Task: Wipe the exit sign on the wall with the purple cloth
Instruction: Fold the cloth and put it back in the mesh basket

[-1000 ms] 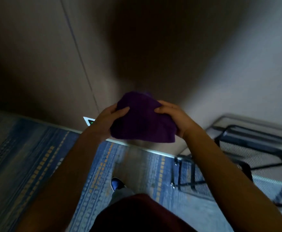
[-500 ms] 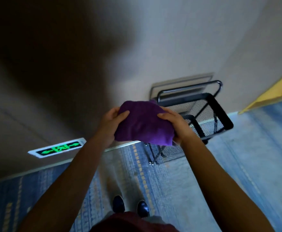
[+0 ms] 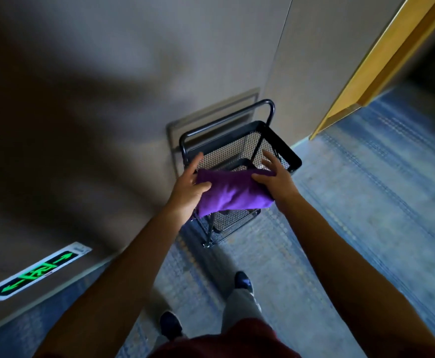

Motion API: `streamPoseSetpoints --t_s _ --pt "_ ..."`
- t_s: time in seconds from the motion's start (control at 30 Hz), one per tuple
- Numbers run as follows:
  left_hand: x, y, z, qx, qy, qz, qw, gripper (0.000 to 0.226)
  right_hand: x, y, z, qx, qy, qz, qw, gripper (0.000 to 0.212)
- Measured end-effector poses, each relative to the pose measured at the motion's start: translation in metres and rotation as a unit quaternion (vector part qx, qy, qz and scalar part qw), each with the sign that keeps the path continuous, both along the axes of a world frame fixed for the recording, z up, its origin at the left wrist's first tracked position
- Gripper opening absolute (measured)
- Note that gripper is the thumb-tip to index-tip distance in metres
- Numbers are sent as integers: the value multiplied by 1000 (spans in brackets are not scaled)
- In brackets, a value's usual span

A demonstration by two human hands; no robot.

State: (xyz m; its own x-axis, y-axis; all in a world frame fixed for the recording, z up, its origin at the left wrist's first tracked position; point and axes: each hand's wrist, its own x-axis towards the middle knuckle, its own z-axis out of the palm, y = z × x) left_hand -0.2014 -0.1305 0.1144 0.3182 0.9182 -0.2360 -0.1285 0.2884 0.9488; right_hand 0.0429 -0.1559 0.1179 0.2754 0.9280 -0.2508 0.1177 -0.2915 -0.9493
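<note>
The folded purple cloth (image 3: 233,193) is held between both hands over the top basket of a black mesh cart (image 3: 285,151). My left hand (image 3: 189,187) grips its left end, thumb on top, fingers stretched toward the basket. My right hand (image 3: 275,177) presses on its right end with fingers spread. The exit sign (image 3: 34,272), a long white-framed strip with glowing green arrows, sits low on the wall at the lower left, far from the cloth.
The cart stands against the beige wall (image 3: 133,86) on blue patterned carpet (image 3: 366,202). A yellow wooden door frame (image 3: 381,63) runs along the upper right. My shoes (image 3: 242,281) are behind the cart.
My view swung right, away from the sign, which slid to the lower left. Both hands carried the cloth down over the cart's top basket, and the fingers have spread.
</note>
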Motion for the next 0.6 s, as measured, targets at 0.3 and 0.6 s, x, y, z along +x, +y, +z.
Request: streamPoseSetpoints --t_s 0.3,0.6 --pt "110 60 -24 -2 108 55 993 50 100 96 -27 -11 -18 26 999 61" --pt "190 127 17 -72 -114 157 978 56 145 144 -59 -55 291 0 955 66"
